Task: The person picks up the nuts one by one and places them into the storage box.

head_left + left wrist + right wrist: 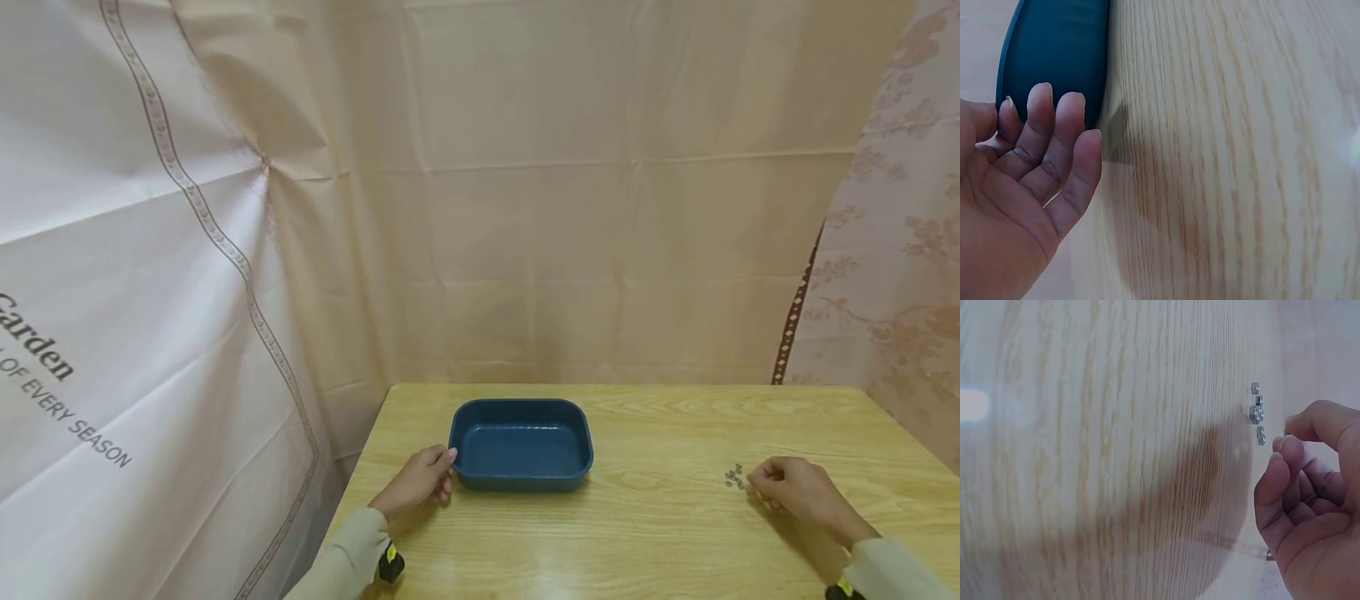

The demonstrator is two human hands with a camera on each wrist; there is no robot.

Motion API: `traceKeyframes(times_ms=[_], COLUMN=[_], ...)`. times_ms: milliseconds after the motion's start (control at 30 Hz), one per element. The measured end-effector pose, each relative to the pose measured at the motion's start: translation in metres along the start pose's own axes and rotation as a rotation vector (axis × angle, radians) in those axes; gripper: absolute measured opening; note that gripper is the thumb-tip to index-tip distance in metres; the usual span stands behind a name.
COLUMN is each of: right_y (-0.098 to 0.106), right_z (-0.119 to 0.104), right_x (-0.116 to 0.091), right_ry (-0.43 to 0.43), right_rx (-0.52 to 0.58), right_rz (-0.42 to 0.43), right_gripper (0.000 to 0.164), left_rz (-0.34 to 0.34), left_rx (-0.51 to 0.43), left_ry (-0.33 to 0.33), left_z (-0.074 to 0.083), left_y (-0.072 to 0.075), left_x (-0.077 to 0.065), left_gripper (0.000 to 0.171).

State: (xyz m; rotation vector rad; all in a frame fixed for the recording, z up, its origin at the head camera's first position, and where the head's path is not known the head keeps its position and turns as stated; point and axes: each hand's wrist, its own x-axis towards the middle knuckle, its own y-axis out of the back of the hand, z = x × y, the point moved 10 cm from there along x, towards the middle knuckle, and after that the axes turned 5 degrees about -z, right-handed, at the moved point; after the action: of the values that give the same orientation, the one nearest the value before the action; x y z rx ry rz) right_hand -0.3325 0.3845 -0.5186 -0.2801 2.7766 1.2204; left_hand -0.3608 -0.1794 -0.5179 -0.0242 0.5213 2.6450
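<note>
A dark blue rectangular tray [517, 484] stands upright on the wooden table. My left hand [420, 479] pinches its left rim between thumb and index finger; the other fingers [1069, 131] lie slightly bent beside the tray's end wall. Over on the right, a small cluster of metal hex nuts [1256, 414] lies on the table. Right beside these nuts is my right hand [798, 492], thumb and index fingertips together, the remaining fingers curled. Between those tips a small dark edge shows in the right wrist view, apparently a nut mostly hidden by the fingers.
The light wood table [645, 542] carries the tray left of centre and the nuts to the right. A beige curtain [570, 250] hangs behind its far edge. Printed cloth hangs at the left [150, 333] and a flowered cloth [907, 275] at the right.
</note>
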Motion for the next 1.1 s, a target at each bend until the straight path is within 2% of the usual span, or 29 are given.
traceKeyframes(times_ms=[300,567,1100], right_y=[0.000,0.001,0.000], right_z=[-0.002,-0.013,-0.026], right_x=[0.000,-0.001,-0.001], right_ry=[-0.010,0.021,0.074], right_rx=[0.023,0.021,-0.046], right_rz=[-0.011,0.004,0.065], right_gripper=[0.028,0.036,0.030], left_rz=[-0.004,-0.003,-0.007], left_rx=[0.011,0.011,-0.012], left_ry=[0.000,-0.014,-0.018], left_z=[0.002,0.002,0.002], left_y=[0.000,0.001,0.000], left_x=[0.000,-0.001,-0.002], left_gripper=[0.047,0.044,0.046])
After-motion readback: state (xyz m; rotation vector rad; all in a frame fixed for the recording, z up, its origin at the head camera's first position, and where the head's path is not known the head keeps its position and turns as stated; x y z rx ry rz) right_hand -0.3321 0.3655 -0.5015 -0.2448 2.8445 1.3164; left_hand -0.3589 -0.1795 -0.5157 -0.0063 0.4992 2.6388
